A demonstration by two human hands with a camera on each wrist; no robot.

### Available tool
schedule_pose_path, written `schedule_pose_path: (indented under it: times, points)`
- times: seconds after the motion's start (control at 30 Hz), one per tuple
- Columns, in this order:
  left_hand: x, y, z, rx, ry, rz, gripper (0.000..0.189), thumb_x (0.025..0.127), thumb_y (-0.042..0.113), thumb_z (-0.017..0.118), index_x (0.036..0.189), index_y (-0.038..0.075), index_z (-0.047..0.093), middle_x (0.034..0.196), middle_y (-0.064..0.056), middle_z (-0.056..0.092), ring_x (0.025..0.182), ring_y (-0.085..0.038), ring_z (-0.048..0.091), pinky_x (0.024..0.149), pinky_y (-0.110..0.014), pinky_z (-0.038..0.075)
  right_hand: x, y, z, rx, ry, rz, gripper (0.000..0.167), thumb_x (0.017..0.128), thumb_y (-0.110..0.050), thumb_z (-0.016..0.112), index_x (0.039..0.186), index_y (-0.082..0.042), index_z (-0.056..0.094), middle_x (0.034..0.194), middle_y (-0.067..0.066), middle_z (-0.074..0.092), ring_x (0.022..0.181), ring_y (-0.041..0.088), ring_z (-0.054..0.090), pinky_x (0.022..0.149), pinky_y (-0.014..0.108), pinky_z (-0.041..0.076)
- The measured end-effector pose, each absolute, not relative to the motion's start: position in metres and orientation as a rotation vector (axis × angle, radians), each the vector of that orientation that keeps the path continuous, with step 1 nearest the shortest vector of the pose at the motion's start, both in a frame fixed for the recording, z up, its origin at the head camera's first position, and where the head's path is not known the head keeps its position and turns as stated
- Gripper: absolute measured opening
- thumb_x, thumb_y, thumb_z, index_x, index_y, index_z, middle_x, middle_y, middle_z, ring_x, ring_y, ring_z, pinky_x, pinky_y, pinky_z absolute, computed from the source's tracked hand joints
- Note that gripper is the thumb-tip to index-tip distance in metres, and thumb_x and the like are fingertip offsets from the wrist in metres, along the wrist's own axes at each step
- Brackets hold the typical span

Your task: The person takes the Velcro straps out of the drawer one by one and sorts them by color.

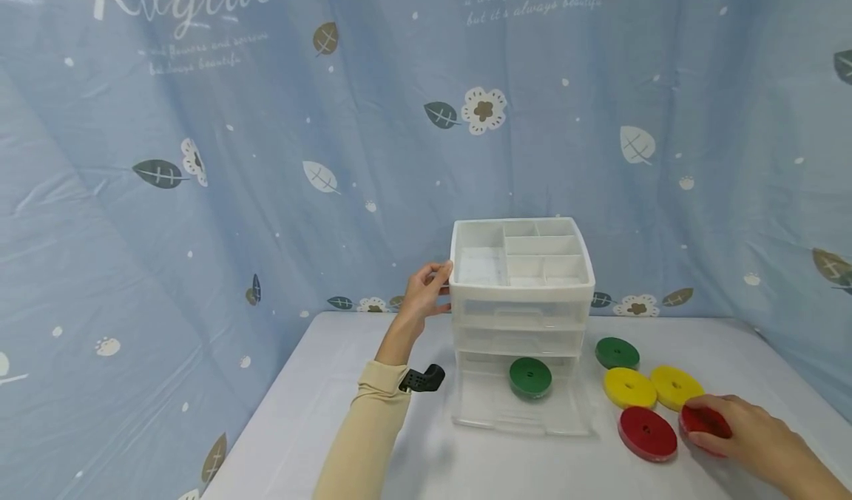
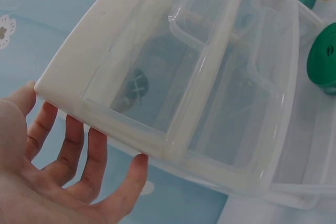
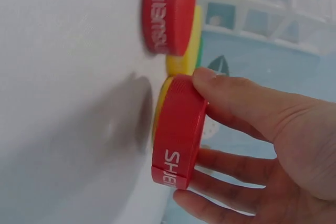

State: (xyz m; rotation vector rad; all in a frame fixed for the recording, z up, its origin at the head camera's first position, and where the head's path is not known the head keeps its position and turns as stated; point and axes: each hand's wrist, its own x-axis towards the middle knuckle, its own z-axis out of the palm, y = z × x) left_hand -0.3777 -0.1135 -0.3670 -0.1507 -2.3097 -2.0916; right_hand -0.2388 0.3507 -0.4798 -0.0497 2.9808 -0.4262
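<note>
My left hand (image 1: 422, 293) rests its fingertips on the left side of a white drawer organizer (image 1: 522, 293); the left wrist view shows the thumb at its top corner and spread fingers along the edge. The clear bottom drawer (image 1: 486, 404) is pulled out, with a green tape roll (image 1: 530, 376) lying in it. At the right, my right hand (image 1: 759, 433) pinches a red tape roll (image 3: 178, 129) by its rim, thumb on one side and fingers on the other. Beside it, a second red roll (image 1: 647, 433) lies flat on the table.
Behind the red rolls lie two yellow rolls, one on the left (image 1: 629, 387) and one on the right (image 1: 675, 387), and another green roll (image 1: 617, 353). Divided compartments (image 1: 542, 245) top the organizer. A blue patterned curtain (image 1: 373, 152) hangs behind the white table (image 1: 279, 426).
</note>
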Motion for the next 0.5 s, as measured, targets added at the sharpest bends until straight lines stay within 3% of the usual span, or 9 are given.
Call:
schedule_pose_path:
  times: [0.3,0.5]
  points:
    - [-0.379,-0.1134,-0.3684,-0.148,-2.314,-2.074,0.044,0.091,0.059,0.06,0.111,0.019,0.063,0.112,-0.005,0.063,0.1,-0.02,0.065,0.086,-0.046,0.06,-0.2398,0.3513,-0.4869,-0.057,2.955,-0.435,0.074,0.063,-0.049,0.086,0.115,-0.001,0.065,0.097,0.012,0.065,0.083,0.021,0.056,0.072,0.052,0.059]
    - [-0.3791,-0.1133,-0.3689,-0.145,-2.316,-2.072,0.045,0.091,0.058,0.06,0.112,0.019,0.063,0.112,-0.005,0.063,0.1,-0.02,0.065,0.086,-0.046,0.059,-0.241,0.3462,-0.4896,-0.041,2.943,-0.432,0.078,0.06,-0.05,0.088,0.116,-0.001,0.064,0.098,0.012,0.064,0.084,0.02,0.056,0.069,0.049,0.06]
